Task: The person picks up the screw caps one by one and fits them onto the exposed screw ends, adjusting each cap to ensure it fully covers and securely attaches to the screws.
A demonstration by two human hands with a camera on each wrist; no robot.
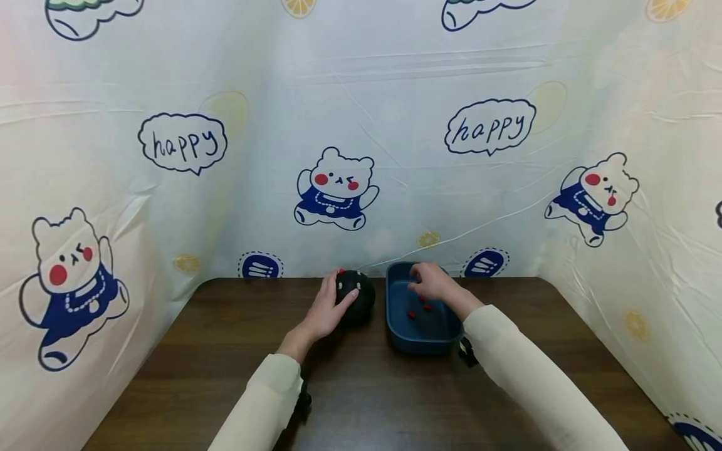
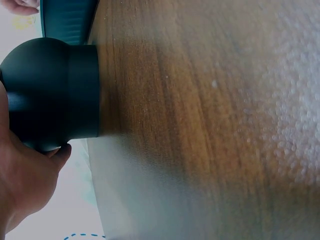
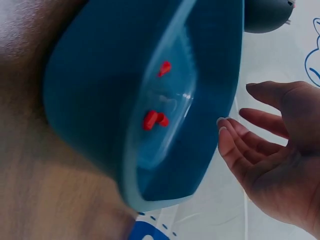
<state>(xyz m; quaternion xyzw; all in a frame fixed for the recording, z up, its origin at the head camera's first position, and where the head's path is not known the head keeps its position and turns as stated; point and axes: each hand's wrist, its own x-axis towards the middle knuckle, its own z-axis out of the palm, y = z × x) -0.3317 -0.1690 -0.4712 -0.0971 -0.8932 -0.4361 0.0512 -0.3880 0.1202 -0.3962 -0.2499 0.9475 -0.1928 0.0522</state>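
Observation:
My left hand (image 1: 326, 308) holds the side of a black round-topped object (image 1: 363, 304), which stands on a straight-sided base. Its thumb lies on the near side and its fingers reach round the far left. Small pale bits (image 1: 358, 286) and a red one (image 1: 341, 271) stick out of the dome. To the right is a deep blue plastic bin (image 1: 425, 346) with several small red pieces (image 3: 150, 120) on its bottom. Over the bin's far part hovers my right hand (image 1: 434, 282), fingers loosely bent; in the right wrist view nothing shows between thumb and fingers.
Both objects stand near the back edge of a dark wooden table (image 1: 366, 388). A pale cloth (image 1: 406, 188) printed with cartoon bears hangs right behind and along both sides. The bin stands close beside the black object.

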